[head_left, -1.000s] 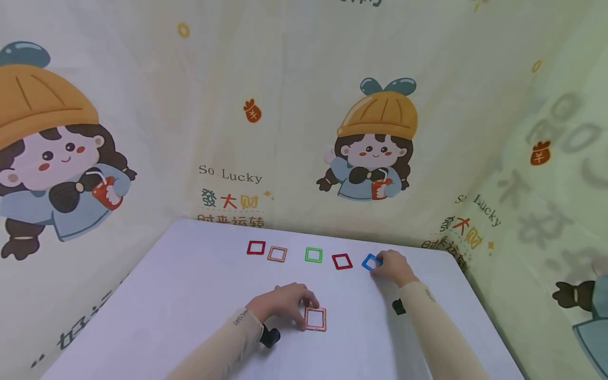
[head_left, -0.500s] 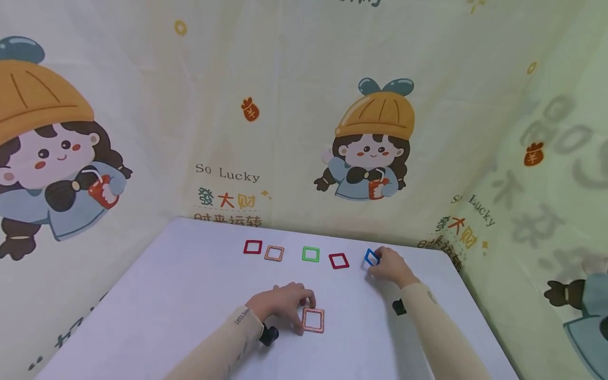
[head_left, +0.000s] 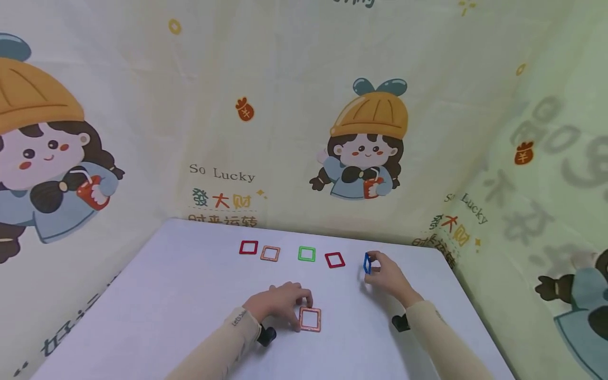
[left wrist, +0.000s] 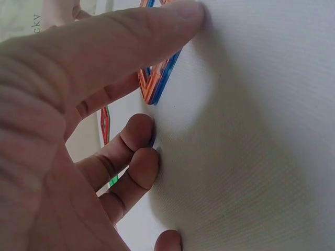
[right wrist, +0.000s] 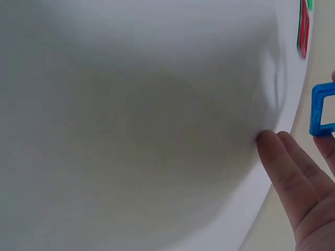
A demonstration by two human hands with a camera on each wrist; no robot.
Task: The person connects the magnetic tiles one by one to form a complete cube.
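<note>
Blue square frame is standing on edge, lifted off the surface, pinched at its right side by the fingers of the right hand. The right wrist view is showing it as a bright blue open square above fingertips that are lying pressed together against the surface; the pinch itself is falling outside that view.

Left hand is resting on the surface with fingers spread and lightly bent, the tips touching the left edge of an orange square frame lying flat. The left wrist view is showing what the head view is not: this frame has an orange layer and a blue layer stacked together, with the index finger stretching across above it.

Beyond the fingers, a row is lying flat: dark red frame, pale orange frame, green frame, red frame. Nothing is lying between the two hands. Printed cartoon curtain is hanging behind.
</note>
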